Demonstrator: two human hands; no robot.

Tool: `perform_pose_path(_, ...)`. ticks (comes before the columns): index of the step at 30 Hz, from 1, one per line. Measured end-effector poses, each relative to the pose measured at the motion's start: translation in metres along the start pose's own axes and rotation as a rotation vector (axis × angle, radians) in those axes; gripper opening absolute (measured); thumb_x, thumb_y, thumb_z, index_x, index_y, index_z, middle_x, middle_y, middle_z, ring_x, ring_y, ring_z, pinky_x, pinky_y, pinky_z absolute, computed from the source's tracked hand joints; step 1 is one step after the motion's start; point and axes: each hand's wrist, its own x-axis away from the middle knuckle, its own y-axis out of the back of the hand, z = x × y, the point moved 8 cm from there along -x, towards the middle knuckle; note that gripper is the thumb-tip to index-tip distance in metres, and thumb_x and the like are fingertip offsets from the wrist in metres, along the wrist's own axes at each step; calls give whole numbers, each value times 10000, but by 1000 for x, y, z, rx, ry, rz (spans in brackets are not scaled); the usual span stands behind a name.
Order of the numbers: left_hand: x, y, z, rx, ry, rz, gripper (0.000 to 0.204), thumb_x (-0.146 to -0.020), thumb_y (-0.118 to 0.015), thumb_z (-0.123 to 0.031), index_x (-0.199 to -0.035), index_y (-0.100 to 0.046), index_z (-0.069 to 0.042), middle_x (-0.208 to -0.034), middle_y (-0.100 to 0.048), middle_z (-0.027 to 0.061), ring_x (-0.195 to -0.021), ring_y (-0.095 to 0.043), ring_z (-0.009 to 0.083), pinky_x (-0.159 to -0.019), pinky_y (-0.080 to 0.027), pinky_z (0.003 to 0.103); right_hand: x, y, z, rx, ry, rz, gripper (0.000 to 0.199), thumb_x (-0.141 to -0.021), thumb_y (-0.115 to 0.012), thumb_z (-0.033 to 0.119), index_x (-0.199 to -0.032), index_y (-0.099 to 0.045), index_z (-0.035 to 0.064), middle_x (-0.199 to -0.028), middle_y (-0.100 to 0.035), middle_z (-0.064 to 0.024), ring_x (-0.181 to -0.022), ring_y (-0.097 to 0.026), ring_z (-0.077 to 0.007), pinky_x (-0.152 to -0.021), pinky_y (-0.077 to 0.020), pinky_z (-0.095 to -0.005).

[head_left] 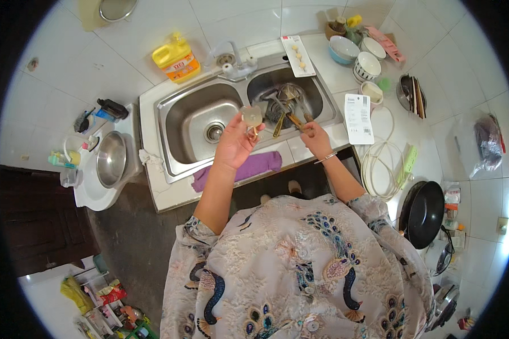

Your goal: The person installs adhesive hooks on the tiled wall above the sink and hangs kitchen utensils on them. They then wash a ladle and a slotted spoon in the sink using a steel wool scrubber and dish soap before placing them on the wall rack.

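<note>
Above the divider between the two basins, my left hand [233,146] holds up a clear adhesive hook [252,116] with a gold-coloured hook part, pinched in its fingers. My right hand [316,141] is at the front rim of the right basin [255,85], its fingers closed round the end of a brown-handled kitchen utensil [294,120]. Several more utensils and a round wire strainer [289,92] lie in that basin; their heads overlap and are hard to tell apart. The left basin [189,116] has a drain in its floor. A card with several hooks [298,56] lies across the back right sink corner.
A purple cloth [237,170] lies along the front counter edge. A yellow jug [176,58] stands behind the sink by the faucet [237,66]. On the right are a white package card [358,120], bowls [367,65], a coiled white cable [373,164] and a black pan [425,214].
</note>
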Motion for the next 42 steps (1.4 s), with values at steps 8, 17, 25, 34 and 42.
perform_pose_path(8,-24,-44,-60,-687,-411,-59,480,-757,-623,17,-1209,-472,-35,-1051,-565,47,-921,-536,130,-737,-439,248,-26,43,89,-236,56,-129,172,-795,-637,159,-827,-618,-8,-680,-601,-25,-616,-534,-75,-571,-440,-231)
perform_pose_path(17,-15,-62,-76,-1026,-648,-276,536,-735,-683,-27,-1216,-448,-6,-1090,-541,79,-944,-536,127,-768,-465,260,15,11,241,-339,399,-30,126,-770,-665,97,-823,-623,-10,-740,-595,-39,-625,-543,-80,-574,-442,-215)
perform_pose_path(25,10,-90,-86,-1441,-895,-345,538,-685,-709,-28,-1174,-486,-40,-1042,-537,77,-885,-536,166,-711,-454,270,19,8,275,-154,552,-145,92,-747,-656,64,-808,-621,4,-730,-590,-89,-612,-572,-167,-559,-462,-255)
perform_pose_path(34,-6,-107,-89,-1425,-1043,-222,424,-725,-682,-17,-1119,-524,-31,-1042,-537,108,-838,-555,181,-724,-459,280,-3,29,284,-128,474,-170,115,-763,-636,104,-798,-605,-1,-722,-585,-106,-613,-562,-195,-569,-454,-291)
perform_pose_path(42,-101,-161,-120,-1211,-1007,-164,311,-794,-599,-36,-1104,-573,-30,-1106,-581,119,-939,-575,207,-760,-478,297,-87,88,328,-102,652,-297,125,-781,-609,114,-803,-600,-8,-733,-598,-124,-637,-572,-241,-601,-467,-325)
